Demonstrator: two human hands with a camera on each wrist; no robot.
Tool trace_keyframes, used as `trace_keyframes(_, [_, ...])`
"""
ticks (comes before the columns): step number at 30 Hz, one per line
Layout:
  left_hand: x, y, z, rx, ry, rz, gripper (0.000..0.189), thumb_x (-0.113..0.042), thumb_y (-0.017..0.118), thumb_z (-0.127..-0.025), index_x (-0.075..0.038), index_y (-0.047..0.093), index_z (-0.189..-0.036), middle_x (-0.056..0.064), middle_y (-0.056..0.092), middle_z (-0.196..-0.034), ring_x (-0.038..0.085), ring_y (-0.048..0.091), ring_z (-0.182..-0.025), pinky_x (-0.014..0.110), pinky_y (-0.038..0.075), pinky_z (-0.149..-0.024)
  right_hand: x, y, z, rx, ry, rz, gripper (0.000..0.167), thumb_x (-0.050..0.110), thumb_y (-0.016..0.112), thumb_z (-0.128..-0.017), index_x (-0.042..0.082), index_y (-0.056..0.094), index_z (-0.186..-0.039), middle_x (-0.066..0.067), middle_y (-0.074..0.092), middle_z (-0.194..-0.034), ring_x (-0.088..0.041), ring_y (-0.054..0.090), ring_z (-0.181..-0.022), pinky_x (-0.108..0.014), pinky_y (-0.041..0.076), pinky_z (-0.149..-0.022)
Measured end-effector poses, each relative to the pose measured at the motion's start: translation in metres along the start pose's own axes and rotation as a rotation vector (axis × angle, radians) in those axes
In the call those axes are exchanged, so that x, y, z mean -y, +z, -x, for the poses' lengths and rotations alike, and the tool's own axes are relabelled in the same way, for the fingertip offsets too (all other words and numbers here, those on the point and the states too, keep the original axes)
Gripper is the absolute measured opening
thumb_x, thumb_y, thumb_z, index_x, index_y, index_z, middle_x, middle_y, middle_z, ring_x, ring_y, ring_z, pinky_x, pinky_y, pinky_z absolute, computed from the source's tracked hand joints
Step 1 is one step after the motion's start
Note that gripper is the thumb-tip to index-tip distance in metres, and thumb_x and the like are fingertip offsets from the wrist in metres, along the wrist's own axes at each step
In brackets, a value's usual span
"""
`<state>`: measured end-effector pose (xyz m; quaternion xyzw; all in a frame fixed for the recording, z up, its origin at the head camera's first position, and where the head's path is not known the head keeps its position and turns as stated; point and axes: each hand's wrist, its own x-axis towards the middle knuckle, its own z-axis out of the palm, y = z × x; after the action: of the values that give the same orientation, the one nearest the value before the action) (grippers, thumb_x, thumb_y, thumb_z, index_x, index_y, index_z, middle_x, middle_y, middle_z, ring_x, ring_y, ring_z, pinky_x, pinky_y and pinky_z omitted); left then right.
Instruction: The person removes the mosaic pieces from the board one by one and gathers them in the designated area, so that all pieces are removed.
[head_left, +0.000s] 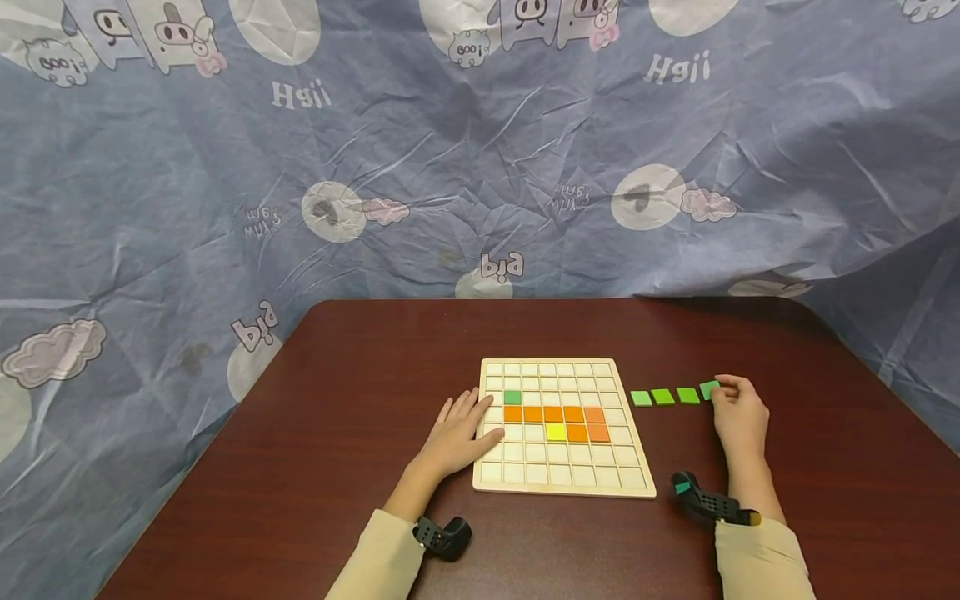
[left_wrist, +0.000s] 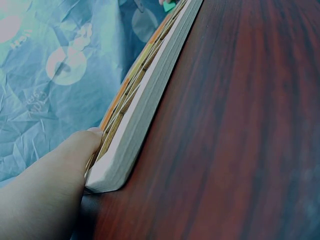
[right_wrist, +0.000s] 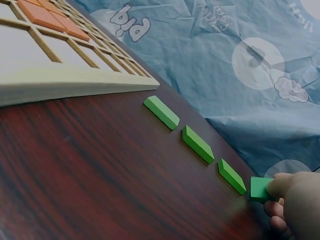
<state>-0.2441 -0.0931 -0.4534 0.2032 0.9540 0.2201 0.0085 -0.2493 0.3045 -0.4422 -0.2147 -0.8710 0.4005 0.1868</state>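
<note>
Your right hand [head_left: 741, 421] pinches a green tile [right_wrist: 258, 189], right of the board [head_left: 560, 474]. Left hand [head_left: 453, 437] touches board, fingers spread.

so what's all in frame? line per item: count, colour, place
Grid board: 1, pale wood, on the table
Orange tiles: 7, two of them lighter, on the board, five in one row and two in the next row nearer the person
Yellow tile: 1, yellow, on the board, left of those two
Board green tile: 1, green, on the board's left part
Loose tiles: 3, green, in a line right of the board
Held tile: 1, green, at that line's right end
Table: 1, red-brown, under the board
Printed cloth: blue-grey, behind the table
Wrist devices: 2, black, one per wrist
Sleeves: 2, cream, on the forearms
Left hand: 1, on the board's left edge
Right hand: 1, fingers pinching the held tile
</note>
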Motion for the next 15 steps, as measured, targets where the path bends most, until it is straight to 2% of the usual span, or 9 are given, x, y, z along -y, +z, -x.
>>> trace_keyframes(3, [0.0,-0.0004,-0.0002,0.001,-0.001,-0.001,0.066,-0.058,0.037,-0.089,-0.02,0.029,-0.144,0.009,0.021,-0.151,0.023,0.015,-0.141,0.045,0.006,-0.115,0.0005,-0.0003,0.0007,0.0,-0.019,0.02,0.035,0.017,0.042,-0.094,0.002,0.052,-0.124,-0.02,0.057,-0.108,-0.015,0.051,-0.077,-0.025,0.038,-0.06])
trace_keyframes(6, [0.0001,-0.0006,-0.0004,0.001,-0.001,-0.002,0.066,-0.058,0.036,-0.089,-0.021,0.029,-0.143,0.009,0.021,-0.151,0.023,0.015,-0.141,0.045,0.006,-0.115,0.0015,-0.0007,0.0011,0.007,-0.044,0.044,0.034,0.014,0.042,-0.094,-0.001,0.052,-0.123,-0.023,0.055,-0.107,-0.031,0.051,-0.089,-0.036,0.039,-0.067])
trace_keyframes(10, [0.0003,-0.0002,-0.0005,0.001,0.0,-0.001,0.066,-0.058,0.036,-0.09,-0.021,0.029,-0.143,0.009,0.02,-0.152,0.023,0.015,-0.141,0.045,0.006,-0.115,0.0033,-0.0019,0.0016,0.022,-0.04,0.061,0.035,0.013,0.04,-0.094,-0.004,0.05,-0.123,-0.025,0.049,-0.105,-0.039,0.044,-0.098,-0.047,0.037,-0.076])
trace_keyframes(15, [0.0002,0.0001,-0.0003,-0.001,0.001,-0.004,0.066,-0.057,0.037,-0.09,-0.02,0.03,-0.143,0.009,0.021,-0.151,0.023,0.015,-0.141,0.045,0.006,-0.115,0.0037,-0.0013,0.0031,0.035,-0.017,0.073,0.035,0.012,0.039,-0.094,-0.006,0.05,-0.122,-0.027,0.045,-0.107,-0.043,0.041,-0.101,-0.05,0.036,-0.079])
